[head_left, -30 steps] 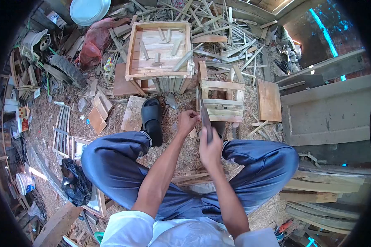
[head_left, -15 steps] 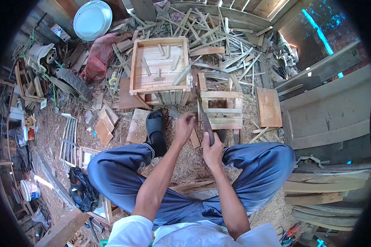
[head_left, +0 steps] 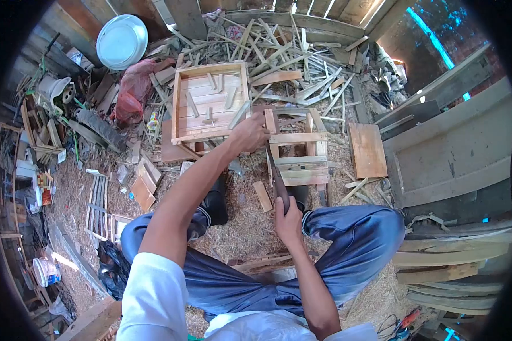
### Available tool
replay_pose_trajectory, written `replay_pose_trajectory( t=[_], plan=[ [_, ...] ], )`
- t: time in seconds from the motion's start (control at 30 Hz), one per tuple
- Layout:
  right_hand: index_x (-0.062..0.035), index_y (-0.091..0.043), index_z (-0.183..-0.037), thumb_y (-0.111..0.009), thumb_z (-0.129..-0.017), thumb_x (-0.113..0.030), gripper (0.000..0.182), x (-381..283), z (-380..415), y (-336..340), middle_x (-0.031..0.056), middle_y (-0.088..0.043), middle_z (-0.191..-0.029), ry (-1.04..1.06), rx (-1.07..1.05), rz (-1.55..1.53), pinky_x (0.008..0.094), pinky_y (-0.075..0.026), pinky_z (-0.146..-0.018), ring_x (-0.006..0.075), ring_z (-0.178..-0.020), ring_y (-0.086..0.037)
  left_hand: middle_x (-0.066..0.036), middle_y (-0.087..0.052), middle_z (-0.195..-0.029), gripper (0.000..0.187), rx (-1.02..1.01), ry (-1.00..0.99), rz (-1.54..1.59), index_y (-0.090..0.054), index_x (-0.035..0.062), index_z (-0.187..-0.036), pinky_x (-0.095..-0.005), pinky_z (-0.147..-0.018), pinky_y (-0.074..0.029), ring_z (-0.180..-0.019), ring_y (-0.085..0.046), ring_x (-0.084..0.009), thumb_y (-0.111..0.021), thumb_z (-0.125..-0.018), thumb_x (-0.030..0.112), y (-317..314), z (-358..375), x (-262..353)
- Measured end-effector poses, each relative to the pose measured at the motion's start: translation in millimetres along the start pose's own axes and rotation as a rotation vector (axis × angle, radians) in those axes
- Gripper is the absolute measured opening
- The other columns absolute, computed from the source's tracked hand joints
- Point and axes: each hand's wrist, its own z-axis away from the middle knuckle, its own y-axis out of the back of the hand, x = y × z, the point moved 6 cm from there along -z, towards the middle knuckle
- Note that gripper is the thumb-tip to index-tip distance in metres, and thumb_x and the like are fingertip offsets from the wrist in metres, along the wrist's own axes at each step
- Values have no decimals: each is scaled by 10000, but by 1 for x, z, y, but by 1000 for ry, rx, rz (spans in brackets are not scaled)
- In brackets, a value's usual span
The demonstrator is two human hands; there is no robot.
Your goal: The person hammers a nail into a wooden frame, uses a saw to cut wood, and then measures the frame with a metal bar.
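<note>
With the long blade (head_left: 277, 176) clenched in the right hand (head_left: 288, 217) and the left hand (head_left: 249, 132) closed on the wooden crate (head_left: 210, 102), fingers could be nicked.

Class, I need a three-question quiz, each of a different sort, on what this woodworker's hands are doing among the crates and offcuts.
1. True or false: the right hand grips a knife.
2. The left hand reaches to: A basin, B crate, C board.
3. Fill in: a small offcut lies on the ___ between the feet.

Key: 1 true. 2 B. 3 sawdust.
</note>
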Motion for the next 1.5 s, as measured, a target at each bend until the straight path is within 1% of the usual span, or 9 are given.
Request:
replay_pose_trajectory(
  t=[0.03, 0.17, 0.37, 0.5, 0.77, 0.87, 1.03, 1.33, 1.5],
  plan=[
    [28, -531, -936, -522, -949, -267, 296, 6, -4, 2, 302, -595, -713, -74, -70, 3, 515, -445, -593, 486, -745, -604, -19, -656, -1169, 385, 209, -1, 64, -647, 255, -1172, -408, -1077, -292, -1141, -559, -163, -579, -798, 197, 3, 2, -2],
    [38, -531, -926, -511, -953, -245, 285, -7, -10, 10, 289, -597, -693, -7, -66, 36, 512, -445, -574, 475, -712, -609, 44, -685, -774, 227, 153, 35, -75, -688, 307, -1021, -342, -849, -351, -831, -636, -168, -499, -907, 256, -12, -4, -4],
    [38, -528, -940, -516, -951, -227, 265, -64, 17, 30, 286, -584, -648, -60, -149, 180, 505, -444, -523, 483, -647, -597, 26, -659, -701, 240, 124, 70, -160, -673, 255, -883, -348, -828, -354, -751, -621, -163, -442, -948, 268, -7, -5, 1],
    [32, -552, -920, -523, -953, -271, 306, -50, 8, 22, 269, -586, -699, -134, -130, 129, 472, -443, -603, 463, -714, -600, 25, -652, -677, 268, 36, 58, -199, -667, 237, -847, -357, -817, -358, -719, -622, -169, -425, -958, 272, -16, -11, 1],
    [35, -540, -898, -545, -947, -240, 279, -44, 34, 25, 263, -581, -632, -43, -35, 120, 451, -432, -499, 449, -648, -610, -55, -648, -640, 394, 122, 94, -60, -659, 122, -660, -394, -811, -375, -685, -620, -225, -444, -943, 294, -3, -11, -3],
    [35, -533, -885, -545, -949, -242, 285, -45, 25, 19, 243, -572, -605, -44, -22, 128, 443, -420, -482, 434, -611, -610, -22, -710, -830, 229, -48, 114, -86, -711, 155, -857, -359, -846, -383, -824, -661, -182, -495, -878, 229, 12, -18, -4],
    [30, -558, -887, -519, -963, -286, 328, -43, -4, 2, 248, -582, -675, -182, -106, 117, 419, -443, -564, 419, -653, -605, -30, -688, -772, 205, 51, 121, -97, -698, 153, -790, -362, -819, -383, -781, -645, -194, -523, -846, 245, 0, -16, 2],
    [34, -585, -942, -561, -940, -213, 248, -31, -18, -8, 207, -574, -611, -62, -93, 119, 411, -456, -538, 359, -579, -623, -46, -642, -647, 223, 54, 60, -46, -679, 146, -770, -382, -781, -388, -676, -628, -228, -500, -868, 237, 0, -18, 2],
    [33, -571, -901, -550, -945, -222, 259, -39, 41, 26, 214, -570, -613, -86, -107, 117, 412, -439, -520, 369, -575, -619, -46, -635, -630, 233, 42, 27, -68, -666, 160, -747, -374, -770, -386, -640, -624, -229, -495, -882, 243, 1, -16, 1]
  ],
)
